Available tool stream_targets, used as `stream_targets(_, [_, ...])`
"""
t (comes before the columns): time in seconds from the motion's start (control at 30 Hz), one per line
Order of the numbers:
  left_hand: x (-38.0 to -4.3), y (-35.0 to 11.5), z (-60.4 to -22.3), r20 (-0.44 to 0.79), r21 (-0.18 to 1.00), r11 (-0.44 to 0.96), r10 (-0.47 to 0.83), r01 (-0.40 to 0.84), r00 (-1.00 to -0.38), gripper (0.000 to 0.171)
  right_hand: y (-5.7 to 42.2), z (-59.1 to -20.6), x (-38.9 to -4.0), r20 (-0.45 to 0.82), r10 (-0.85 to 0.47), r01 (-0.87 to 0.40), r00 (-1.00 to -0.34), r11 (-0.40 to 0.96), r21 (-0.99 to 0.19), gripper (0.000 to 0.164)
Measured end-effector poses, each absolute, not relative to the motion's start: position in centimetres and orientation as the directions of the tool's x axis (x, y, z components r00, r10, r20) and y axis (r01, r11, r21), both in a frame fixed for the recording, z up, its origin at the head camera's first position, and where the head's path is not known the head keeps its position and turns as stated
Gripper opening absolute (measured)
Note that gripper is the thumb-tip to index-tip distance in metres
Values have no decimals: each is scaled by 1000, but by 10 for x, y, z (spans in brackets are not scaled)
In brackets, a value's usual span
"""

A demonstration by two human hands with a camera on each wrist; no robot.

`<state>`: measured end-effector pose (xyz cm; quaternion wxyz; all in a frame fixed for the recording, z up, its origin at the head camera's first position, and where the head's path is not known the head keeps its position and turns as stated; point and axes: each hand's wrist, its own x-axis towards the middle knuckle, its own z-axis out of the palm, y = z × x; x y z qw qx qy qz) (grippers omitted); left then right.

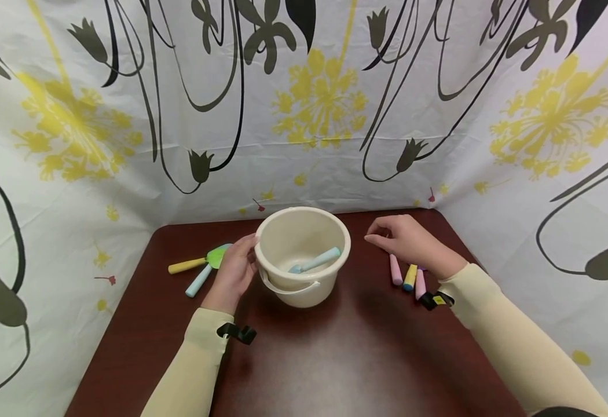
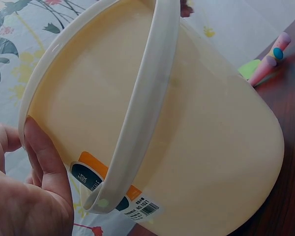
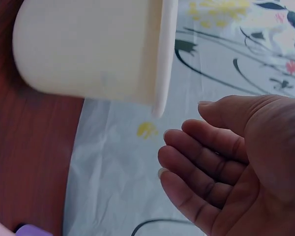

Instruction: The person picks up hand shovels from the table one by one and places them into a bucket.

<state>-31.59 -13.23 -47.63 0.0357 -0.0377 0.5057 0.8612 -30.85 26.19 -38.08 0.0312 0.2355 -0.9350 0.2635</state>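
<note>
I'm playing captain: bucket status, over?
Left grip holds bucket by rim. Right grip empty, not touching it. Light-blue tool inside. Nothing seen blocking.

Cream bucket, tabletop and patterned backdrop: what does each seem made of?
The cream bucket looks like molded plastic, satiny, with smooth, even walls and a rounded rim. The tabletop may be wood or printed laminate, fairly glossy: dark reddish brown, faintly streaked, reflecting light. The patterned backdrop seems a thin sheet with slight sheen, judging by its creases; fabric or plastic, I can't tell.
</note>
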Motion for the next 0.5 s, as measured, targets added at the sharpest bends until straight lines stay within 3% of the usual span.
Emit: stream_targets(0.5, [-318, -135, -480, -98, 863, -495, 27, -98, -995, 37, 311, -438, -296, 120, -271, -291, -955, 781, -552, 17])
